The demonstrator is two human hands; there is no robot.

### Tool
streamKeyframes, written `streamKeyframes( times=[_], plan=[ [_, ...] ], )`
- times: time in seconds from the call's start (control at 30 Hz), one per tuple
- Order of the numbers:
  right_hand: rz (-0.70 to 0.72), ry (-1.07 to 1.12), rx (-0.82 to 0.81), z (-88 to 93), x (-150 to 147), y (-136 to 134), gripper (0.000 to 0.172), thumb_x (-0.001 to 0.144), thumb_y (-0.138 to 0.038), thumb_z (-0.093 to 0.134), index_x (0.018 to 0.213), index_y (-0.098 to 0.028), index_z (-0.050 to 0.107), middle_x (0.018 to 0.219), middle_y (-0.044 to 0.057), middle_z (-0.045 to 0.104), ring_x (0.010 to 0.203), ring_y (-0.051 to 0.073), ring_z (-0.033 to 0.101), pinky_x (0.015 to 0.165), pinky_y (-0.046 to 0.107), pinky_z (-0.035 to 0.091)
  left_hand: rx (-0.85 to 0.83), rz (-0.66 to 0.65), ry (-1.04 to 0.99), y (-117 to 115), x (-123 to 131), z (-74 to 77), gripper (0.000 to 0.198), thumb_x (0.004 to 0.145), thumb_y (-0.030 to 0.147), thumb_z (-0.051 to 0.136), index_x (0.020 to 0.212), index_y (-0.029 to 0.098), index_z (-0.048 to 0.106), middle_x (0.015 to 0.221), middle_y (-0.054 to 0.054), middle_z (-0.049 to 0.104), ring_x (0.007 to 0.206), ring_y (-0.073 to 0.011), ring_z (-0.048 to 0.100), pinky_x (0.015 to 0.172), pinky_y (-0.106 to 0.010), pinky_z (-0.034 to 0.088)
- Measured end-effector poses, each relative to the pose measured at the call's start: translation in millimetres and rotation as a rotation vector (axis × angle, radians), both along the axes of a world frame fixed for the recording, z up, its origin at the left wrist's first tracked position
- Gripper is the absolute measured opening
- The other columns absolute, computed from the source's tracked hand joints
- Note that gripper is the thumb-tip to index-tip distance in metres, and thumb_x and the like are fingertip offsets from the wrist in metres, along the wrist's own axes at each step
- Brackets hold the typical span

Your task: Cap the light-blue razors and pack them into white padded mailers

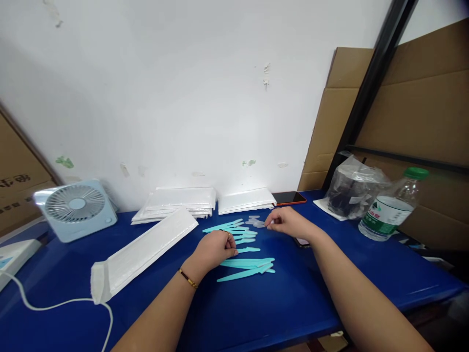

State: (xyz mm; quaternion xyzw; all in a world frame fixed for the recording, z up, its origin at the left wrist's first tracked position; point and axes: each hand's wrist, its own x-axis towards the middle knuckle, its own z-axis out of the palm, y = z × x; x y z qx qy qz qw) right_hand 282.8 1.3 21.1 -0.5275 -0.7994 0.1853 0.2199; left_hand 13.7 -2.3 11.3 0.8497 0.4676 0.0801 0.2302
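Several teal eyebrow razors lie in two groups on the blue table, a far group (229, 226) and a nearer group (249, 264). My left hand (214, 248) is over the far group, thumb and fingers pinched on a teal eyebrow razor (249, 250) whose head points right. Its handle is hidden by the hand. Behind the razors lies a small pile of translucent plastic caps (253, 221). At the right edge of that pile my right hand (289, 221) is closed in a pinch on a small translucent cap, mostly covered by the fingertips.
White padded mailers are stacked at the wall, left (179, 200) and right (245, 199); an opened one (146, 249) lies in front. A phone (289, 197), a bagged dark object (346, 190) and a water bottle (388, 210) are rightward. A fan (78, 208) and white cable (54, 305) are left.
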Motion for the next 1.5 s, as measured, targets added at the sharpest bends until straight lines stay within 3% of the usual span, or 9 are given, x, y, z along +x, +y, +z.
streamKeyframes(
  times=[0.07,0.13,0.33,0.6,0.8,0.97,1.13,1.5],
  plan=[
    [-0.172,-0.043,0.131,-5.6,3.1,8.3,0.017,0.072,-0.020,0.055,0.082,-0.018,0.068,0.076,0.004,0.065,0.067,0.015,0.057,0.061,0.023,0.040,-0.001,0.020,-0.003,1.4,-0.4,-3.0,0.016,0.069,0.036,0.058,0.070,0.021,0.062,0.066,0.002,0.063,0.059,-0.0119,0.054,0.048,-0.022,0.030],
    [-0.227,-0.093,0.197,-11.7,0.3,15.1,0.018,0.072,-0.016,0.054,0.083,-0.018,0.068,0.080,0.005,0.066,0.070,0.016,0.057,0.064,0.024,0.041,0.009,0.031,-0.002,2.8,-0.7,-5.7,0.015,0.069,0.036,0.058,0.069,0.021,0.062,0.066,0.002,0.063,0.059,-0.0121,0.054,0.047,-0.022,0.030],
    [-0.087,-0.168,0.206,-21.2,-24.4,19.6,0.015,0.073,-0.014,0.054,0.078,-0.017,0.067,0.082,0.006,0.065,0.072,0.016,0.057,0.067,0.024,0.039,0.048,0.037,0.000,3.9,-1.4,-9.1,0.012,0.069,0.034,0.059,0.068,0.022,0.061,0.066,0.003,0.063,0.059,-0.0124,0.054,0.047,-0.022,0.029],
    [-0.082,-0.115,0.210,-19.4,-21.7,14.6,0.014,0.073,-0.021,0.057,0.083,-0.019,0.066,0.082,0.004,0.064,0.071,0.015,0.056,0.063,0.023,0.038,0.036,0.041,0.000,1.1,-0.6,-5.8,0.012,0.069,0.033,0.058,0.067,0.022,0.062,0.066,0.003,0.063,0.059,-0.0122,0.053,0.047,-0.022,0.029],
    [-0.063,-0.086,0.103,-21.5,-26.4,12.7,0.012,0.073,-0.023,0.057,0.078,-0.018,0.067,0.078,0.004,0.066,0.069,0.015,0.057,0.062,0.022,0.039,0.024,0.040,0.009,2.4,-0.5,-6.3,0.013,0.069,0.034,0.058,0.069,0.022,0.061,0.066,0.003,0.063,0.059,-0.0120,0.054,0.047,-0.022,0.029],
    [-0.107,0.002,-0.167,-22.7,-14.2,14.0,0.016,0.063,-0.026,0.066,0.076,-0.017,0.068,0.074,0.003,0.067,0.066,0.014,0.058,0.057,0.021,0.040,0.007,0.035,0.004,5.0,-1.2,-8.6,0.016,0.069,0.036,0.057,0.070,0.021,0.062,0.068,0.002,0.064,0.061,-0.0120,0.054,0.048,-0.022,0.030],
    [0.044,0.026,-0.331,-18.4,-1.8,9.0,0.024,0.056,-0.033,0.072,0.073,-0.017,0.069,0.066,0.001,0.065,0.060,0.014,0.056,0.053,0.020,0.039,0.004,0.045,-0.006,5.6,-2.0,-10.4,0.016,0.069,0.037,0.058,0.070,0.021,0.061,0.069,0.002,0.064,0.061,-0.0117,0.054,0.047,-0.021,0.030],
    [0.185,0.073,-0.239,-11.4,-21.7,-2.0,0.023,0.066,-0.036,0.065,0.079,-0.019,0.072,0.070,0.001,0.068,0.064,0.014,0.057,0.057,0.022,0.040,0.041,0.023,-0.015,8.6,-2.3,-12.9,0.015,0.070,0.036,0.058,0.070,0.021,0.061,0.068,0.003,0.063,0.060,-0.0113,0.053,0.048,-0.021,0.030]
  ],
)
